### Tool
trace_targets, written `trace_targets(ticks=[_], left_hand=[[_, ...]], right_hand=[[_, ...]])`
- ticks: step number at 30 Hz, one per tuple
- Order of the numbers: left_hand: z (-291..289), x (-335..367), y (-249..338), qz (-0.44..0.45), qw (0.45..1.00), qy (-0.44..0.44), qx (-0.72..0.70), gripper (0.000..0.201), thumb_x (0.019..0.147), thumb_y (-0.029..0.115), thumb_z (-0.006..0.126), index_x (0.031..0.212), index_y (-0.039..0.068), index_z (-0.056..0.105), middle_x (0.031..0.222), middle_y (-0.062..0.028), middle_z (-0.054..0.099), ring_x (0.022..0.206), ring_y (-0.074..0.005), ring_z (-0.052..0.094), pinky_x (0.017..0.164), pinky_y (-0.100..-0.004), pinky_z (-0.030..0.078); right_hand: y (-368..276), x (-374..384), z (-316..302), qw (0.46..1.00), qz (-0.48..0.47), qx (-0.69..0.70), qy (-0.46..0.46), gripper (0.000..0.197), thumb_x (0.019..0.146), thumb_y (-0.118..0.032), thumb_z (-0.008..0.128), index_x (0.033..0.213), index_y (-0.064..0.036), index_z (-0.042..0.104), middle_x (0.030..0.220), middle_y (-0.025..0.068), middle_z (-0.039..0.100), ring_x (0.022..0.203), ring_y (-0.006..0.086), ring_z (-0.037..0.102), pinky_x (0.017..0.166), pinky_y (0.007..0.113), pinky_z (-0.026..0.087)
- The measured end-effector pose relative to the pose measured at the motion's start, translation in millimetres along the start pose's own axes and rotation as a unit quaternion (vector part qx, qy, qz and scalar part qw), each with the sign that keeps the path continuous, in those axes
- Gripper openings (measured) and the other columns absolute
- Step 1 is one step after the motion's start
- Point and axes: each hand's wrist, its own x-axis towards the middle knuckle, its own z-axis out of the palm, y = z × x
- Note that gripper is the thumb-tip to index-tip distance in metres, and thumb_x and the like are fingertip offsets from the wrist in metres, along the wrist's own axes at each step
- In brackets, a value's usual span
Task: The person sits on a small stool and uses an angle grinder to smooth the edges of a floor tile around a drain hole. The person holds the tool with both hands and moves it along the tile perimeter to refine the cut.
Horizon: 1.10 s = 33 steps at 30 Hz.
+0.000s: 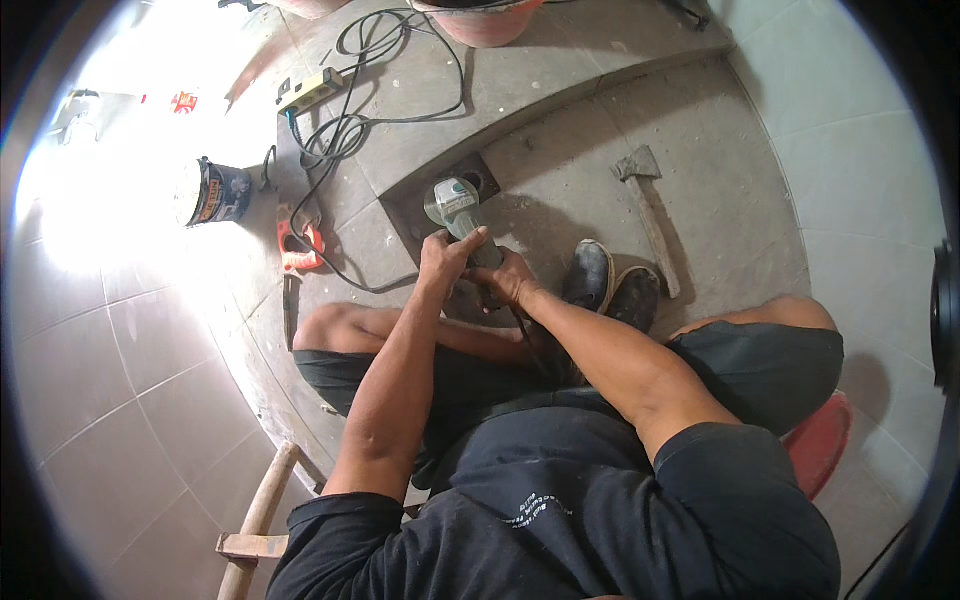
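Observation:
An angle grinder (458, 198) with a grey-green body is held out in front of me, its head pointing away. My left hand (443, 262) is wrapped round the left side of its body. From the right, my right hand (510, 278) grips the rear of the body, fingers closed underneath. Part of a pale disc (434, 206) shows at the left of the grinder's head, over or against a dark square tile (408, 208); whether they touch I cannot tell. A round hole opens in the tile just right of the head. The grinder's switch is hidden.
A hatchet (652, 225) lies on the lower floor to the right. An orange-handled saw (300, 243), a dark bucket (222, 192) and a power strip (310, 92) with looped black cable (463, 82) are left and ahead. My shoes (590, 272) are close behind the grinder.

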Motion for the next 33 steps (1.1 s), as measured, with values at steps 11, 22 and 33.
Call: trace_targets(ticks=[11,22,33], left_hand=[[8,20,-11,0.029,0.999,0.007,-0.027,0.062,0.086,0.046,0.087,0.111,-0.009,0.075,0.096,-0.0197,0.078,0.089,-0.0243,0.077,0.079,-0.0398,0.060],[6,33,-15,0.020,0.999,0.013,0.034,0.068,0.085,0.051,0.087,0.111,-0.010,0.074,0.096,-0.0227,0.078,0.091,-0.0290,0.078,0.083,-0.0414,0.060],[6,34,-18,0.039,0.998,0.027,0.032,0.065,0.086,0.049,0.086,0.111,-0.009,0.075,0.096,-0.0247,0.078,0.091,-0.0305,0.079,0.082,-0.0420,0.060]], right_hand=[[0,12,-9,1.000,-0.003,0.010,-0.006,0.068,0.073,-0.032,0.093,0.121,0.0065,0.062,0.095,0.0165,0.075,0.066,0.0249,0.073,0.046,0.040,0.058],[-5,14,0,0.999,-0.025,0.038,0.010,0.049,0.080,-0.023,0.086,0.116,0.0019,0.065,0.087,0.0128,0.072,0.058,0.0228,0.069,0.045,0.038,0.053],[0,17,3,0.998,-0.034,0.045,0.013,0.048,0.081,-0.023,0.086,0.118,-0.0001,0.065,0.088,0.0123,0.072,0.058,0.0218,0.069,0.046,0.037,0.054]])
